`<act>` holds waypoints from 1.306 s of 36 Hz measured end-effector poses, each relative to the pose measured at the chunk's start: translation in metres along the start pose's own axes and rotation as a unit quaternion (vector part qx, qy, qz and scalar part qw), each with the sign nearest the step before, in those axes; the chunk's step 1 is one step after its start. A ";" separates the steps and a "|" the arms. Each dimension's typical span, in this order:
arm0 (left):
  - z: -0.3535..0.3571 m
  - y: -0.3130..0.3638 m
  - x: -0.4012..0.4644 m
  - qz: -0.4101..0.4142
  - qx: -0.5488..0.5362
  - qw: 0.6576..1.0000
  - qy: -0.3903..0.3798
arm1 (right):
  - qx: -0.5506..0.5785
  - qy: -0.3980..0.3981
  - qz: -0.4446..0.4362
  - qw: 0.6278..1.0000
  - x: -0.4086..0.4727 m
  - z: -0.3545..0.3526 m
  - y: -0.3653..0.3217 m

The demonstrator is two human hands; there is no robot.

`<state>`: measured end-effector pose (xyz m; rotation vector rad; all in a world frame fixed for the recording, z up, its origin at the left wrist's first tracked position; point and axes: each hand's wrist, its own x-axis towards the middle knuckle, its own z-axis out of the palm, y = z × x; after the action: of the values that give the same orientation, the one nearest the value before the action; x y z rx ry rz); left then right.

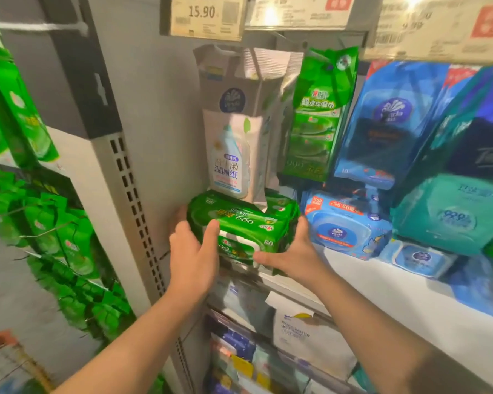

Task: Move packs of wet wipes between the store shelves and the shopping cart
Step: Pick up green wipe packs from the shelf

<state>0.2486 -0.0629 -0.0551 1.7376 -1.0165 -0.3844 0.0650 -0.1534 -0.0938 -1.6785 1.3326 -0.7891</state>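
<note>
A stack of green wet wipe packs (239,226) lies at the left end of the white shelf (382,282). My left hand (191,251) grips the stack's left side, thumb on top and fingers behind it. On the right side, my right hand (291,251) holds the stack, with its thumb under the front edge of the lowest pack and fingers up along the side. No shopping cart is in view.
A white pack (234,155) and a tall green pack (316,115) stand behind the stack. Blue packs (345,223) and a teal pack (450,211) lie to the right. A perforated grey upright (131,194) borders the left. Price tags (205,15) hang above; more packs fill the lower shelves (268,351).
</note>
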 end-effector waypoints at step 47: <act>0.006 -0.015 0.040 0.053 -0.202 0.867 -0.452 | 0.101 0.029 -0.032 0.994 -0.065 -0.047 0.010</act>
<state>0.2745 -0.0964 -0.0631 1.0776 -1.5285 -1.3186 0.0046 -0.1015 -0.0799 -1.5541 1.2011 -0.9834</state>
